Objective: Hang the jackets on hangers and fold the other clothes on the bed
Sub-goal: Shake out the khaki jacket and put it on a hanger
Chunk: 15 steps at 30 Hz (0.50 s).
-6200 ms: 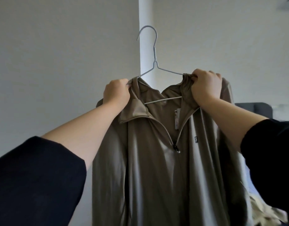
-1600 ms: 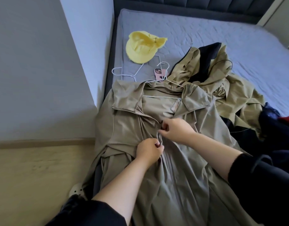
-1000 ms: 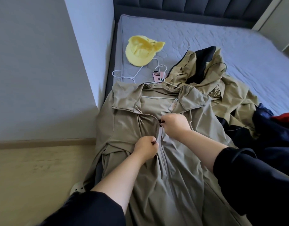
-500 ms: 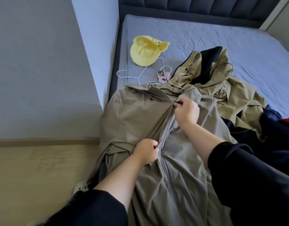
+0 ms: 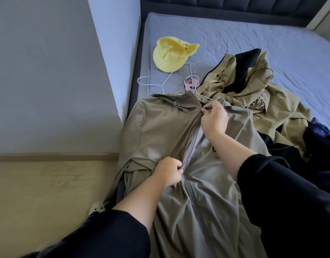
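R hand (image 5: 214, 118) is stretched fwd, forearm bare, black sleeve up near the elbow. Its thumb + forefinger pinch at the top of the zip by the collar of the taupe jacket (image 5: 160, 131); the pull itself is too small to make out. L hand (image 5: 169, 172) sits lower, fingers curled tight on a bunch of fabric right at the zip line, mid-chest. The zip looks closed btw the two hands.

The taupe jacket lies front-up on the near corner of the bed (image 5: 272, 53), lower part draped off the edge toward the person. A thin hanger wire (image 5: 203, 96) pokes out at its collar.

Just beyond the collar are a pink phone (image 5: 191, 84) and a spare white hanger (image 5: 156, 84), w/ a yellow hat (image 5: 169, 56) further up. Touching the taupe jacket on its right is a crumpled khaki jacket (image 5: 253, 86) w/ black lining, and dark clothes (image 5: 318, 146) lie right of that. To its left is the wood floor (image 5: 48, 183), w/ a light slipper (image 5: 97, 209) close to the draped part.
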Available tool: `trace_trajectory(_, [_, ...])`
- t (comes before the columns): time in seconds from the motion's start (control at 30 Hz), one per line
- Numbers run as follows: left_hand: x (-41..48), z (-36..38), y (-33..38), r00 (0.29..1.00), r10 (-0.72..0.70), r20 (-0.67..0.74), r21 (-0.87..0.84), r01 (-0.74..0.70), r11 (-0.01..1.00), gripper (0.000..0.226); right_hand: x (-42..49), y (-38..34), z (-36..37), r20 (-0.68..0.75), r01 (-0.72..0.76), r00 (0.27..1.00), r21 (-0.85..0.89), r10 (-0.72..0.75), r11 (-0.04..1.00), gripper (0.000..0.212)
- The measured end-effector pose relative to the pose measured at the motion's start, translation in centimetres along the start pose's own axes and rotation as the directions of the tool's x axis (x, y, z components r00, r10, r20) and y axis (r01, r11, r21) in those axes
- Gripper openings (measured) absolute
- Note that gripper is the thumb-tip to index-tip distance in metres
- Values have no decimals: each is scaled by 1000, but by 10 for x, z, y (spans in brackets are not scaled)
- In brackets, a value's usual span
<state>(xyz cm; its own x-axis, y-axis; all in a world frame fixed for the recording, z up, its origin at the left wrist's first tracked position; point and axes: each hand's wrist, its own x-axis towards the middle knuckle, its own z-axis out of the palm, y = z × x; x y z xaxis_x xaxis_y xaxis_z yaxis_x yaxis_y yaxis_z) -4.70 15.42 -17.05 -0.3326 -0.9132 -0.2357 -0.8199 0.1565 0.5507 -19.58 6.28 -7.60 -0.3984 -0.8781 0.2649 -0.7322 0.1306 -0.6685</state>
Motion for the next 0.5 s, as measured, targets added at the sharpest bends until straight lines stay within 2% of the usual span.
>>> trace_trajectory(0.07, [2, -2, 5, 999, -3, -38, -63, 0, 998, 29, -6, 1, -3, 90, 113, 990, -1, -112, 994, 9])
trace_trajectory(0.13, [11, -14, 16, 988, -93, -121, -232, 63, 971, 20, -9, 2, -8, 118, 195, 974, 14, -195, 981, 11])
trace_trajectory(0.2, [25, -31, 29, 941, -179, -288, -319, 82, 944, 28, -10, 2, -16, 124, 229, 965, 33, -232, 973, 11])
trace_trajectory(0.3, [40, -54, 49, 883, -169, -438, -280, 45, 959, 35, -11, 2, -28, 129, 239, 960, 80, -248, 968, 9])
trace_trajectory(0.43, [50, -65, 64, 892, -77, -446, -134, 19, 991, 19, -19, -2, -32, 143, 244, 955, 131, -262, 961, 14])
trace_trajectory(0.5, [50, -66, 65, 900, -27, -435, -77, -7, 997, 15, -19, -2, -31, 146, 273, 947, 98, -285, 957, 16])
